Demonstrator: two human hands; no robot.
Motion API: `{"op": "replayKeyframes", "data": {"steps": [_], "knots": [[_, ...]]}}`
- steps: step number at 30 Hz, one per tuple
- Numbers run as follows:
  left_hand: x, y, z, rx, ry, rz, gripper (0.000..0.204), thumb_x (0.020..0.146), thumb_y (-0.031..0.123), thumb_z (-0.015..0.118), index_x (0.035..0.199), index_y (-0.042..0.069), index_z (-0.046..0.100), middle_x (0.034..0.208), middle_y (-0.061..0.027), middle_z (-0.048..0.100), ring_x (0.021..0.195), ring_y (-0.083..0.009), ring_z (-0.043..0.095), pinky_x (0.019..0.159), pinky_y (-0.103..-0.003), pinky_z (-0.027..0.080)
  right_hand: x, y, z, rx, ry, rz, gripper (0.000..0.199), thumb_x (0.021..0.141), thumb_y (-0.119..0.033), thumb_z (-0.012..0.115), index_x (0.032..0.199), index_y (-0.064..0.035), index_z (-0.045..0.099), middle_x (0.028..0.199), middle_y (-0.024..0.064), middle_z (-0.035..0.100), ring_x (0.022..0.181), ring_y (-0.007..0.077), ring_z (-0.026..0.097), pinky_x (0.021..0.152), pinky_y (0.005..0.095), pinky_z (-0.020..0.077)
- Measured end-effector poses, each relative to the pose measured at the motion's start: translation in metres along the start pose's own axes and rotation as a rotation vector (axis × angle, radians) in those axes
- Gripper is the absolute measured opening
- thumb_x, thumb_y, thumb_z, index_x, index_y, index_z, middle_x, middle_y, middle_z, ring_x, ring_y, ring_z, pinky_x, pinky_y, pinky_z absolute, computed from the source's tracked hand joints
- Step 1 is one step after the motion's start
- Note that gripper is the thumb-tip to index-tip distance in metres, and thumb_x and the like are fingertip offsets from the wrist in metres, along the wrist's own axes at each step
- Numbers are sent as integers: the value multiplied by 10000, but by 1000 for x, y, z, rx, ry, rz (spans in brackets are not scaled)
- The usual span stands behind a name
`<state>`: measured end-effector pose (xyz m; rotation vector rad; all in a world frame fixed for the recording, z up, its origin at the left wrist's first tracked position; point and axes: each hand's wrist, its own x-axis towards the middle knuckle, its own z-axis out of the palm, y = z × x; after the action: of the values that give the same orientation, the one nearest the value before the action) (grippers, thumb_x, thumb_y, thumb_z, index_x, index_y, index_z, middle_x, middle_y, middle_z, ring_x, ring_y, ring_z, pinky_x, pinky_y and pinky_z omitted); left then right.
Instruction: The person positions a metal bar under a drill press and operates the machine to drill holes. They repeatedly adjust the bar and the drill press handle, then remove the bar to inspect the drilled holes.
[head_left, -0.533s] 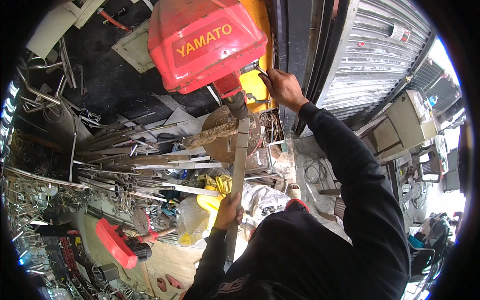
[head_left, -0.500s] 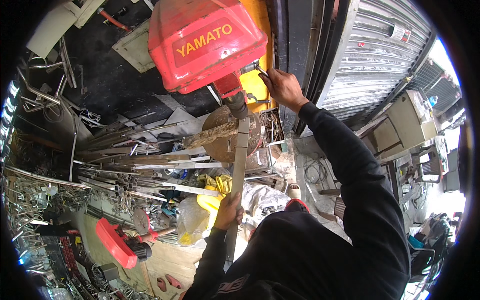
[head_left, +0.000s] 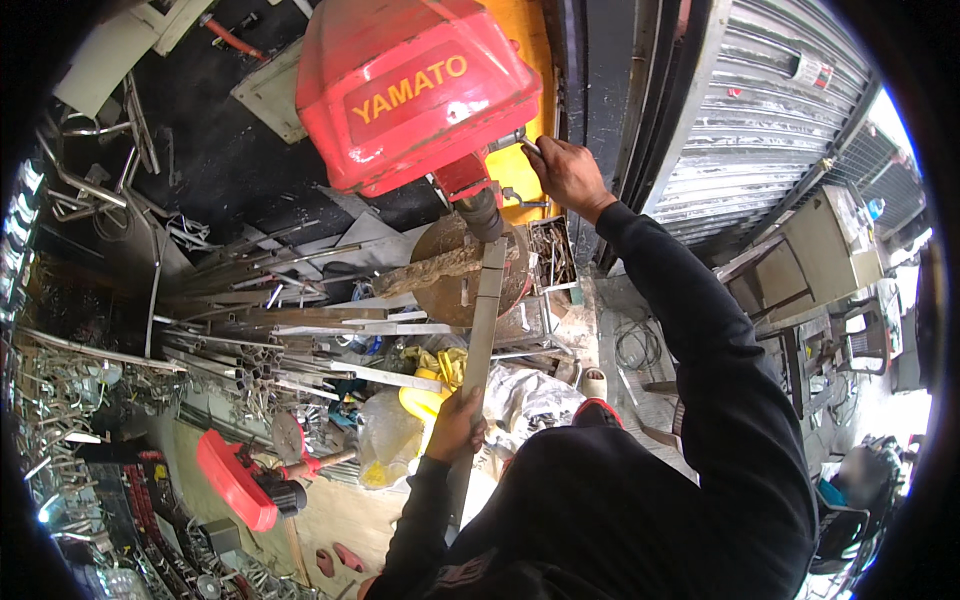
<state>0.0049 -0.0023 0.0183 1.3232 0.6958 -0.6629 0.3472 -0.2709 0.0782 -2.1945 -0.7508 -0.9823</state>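
A drill press with a red head (head_left: 420,100) stands in front of me, its chuck (head_left: 481,215) pointing down at the round table (head_left: 437,245). My right hand (head_left: 572,180) is closed around the feed lever (head_left: 530,146) at the right side of the head. My left hand (head_left: 457,425) wraps round a long metal bar (head_left: 484,320) with dark cross lines marked on it. The bar's far end lies under the chuck, over the table and a rough wooden board (head_left: 430,272). The chuck hides the drill bit and where it meets the bar.
Metal tubes and bars (head_left: 260,345) are piled to the left. A box of small metal pieces (head_left: 553,250) sits right of the table. Yellow cloth and plastic sheeting (head_left: 535,395) lie beyond my left hand. Another red machine (head_left: 235,480) stands lower left. A roller shutter (head_left: 765,120) is at right.
The whole view has shifted slightly, so the drill press sits a little lower and further right. Both hands keep their grips; no clear movement of the lever or bar shows.
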Motion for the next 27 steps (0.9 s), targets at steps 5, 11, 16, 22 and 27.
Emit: {"op": "replayKeyframes", "data": {"steps": [5, 11, 16, 22, 27], "knots": [[-10, 5, 5, -21, 11, -8, 279, 1069, 404, 586, 1150, 142, 534, 596, -16, 474, 415, -113, 416, 392, -278, 377, -1, 2, 2, 22, -25, 11, 307, 1036, -284, 626, 839, -65, 537, 698, 167, 617, 625, 407, 639, 545, 502, 498], [-14, 8, 9, 4, 28, 45, 289, 1062, 404, 596, 1181, 145, 548, 606, -16, 473, 422, -112, 416, 397, -277, 367, 0, 1, -2, 82, -80, 53, 301, 1049, -262, 614, 863, -32, 558, 712, 214, 605, 659, 450, 617, 580, 536, 469], [-16, 7, 10, 11, 43, 39, 293, 1057, 415, 606, 1161, 150, 539, 601, -28, 471, 414, -124, 422, 397, -290, 362, 0, 0, -4, 112, -95, 46, 321, 1059, -300, 591, 881, -34, 561, 695, 228, 613, 643, 455, 614, 576, 548, 470], [-15, 3, 7, 77, 54, 98, 315, 1066, 416, 585, 1120, 107, 558, 603, -32, 496, 416, -120, 430, 401, -289, 376, 0, -12, -19, 146, -183, 130, 351, 1076, -320, 566, 926, -6, 608, 733, 263, 623, 702, 489, 611, 606, 563, 465], [-8, -2, 1, 122, 12, 157, 355, 1058, 480, 586, 1138, 139, 527, 610, -40, 474, 416, -145, 433, 405, -320, 397, 4, -24, -59, 81, -301, 79, 369, 1065, -310, 563, 905, 17, 629, 725, 256, 652, 676, 450, 648, 624, 536, 503]]}}
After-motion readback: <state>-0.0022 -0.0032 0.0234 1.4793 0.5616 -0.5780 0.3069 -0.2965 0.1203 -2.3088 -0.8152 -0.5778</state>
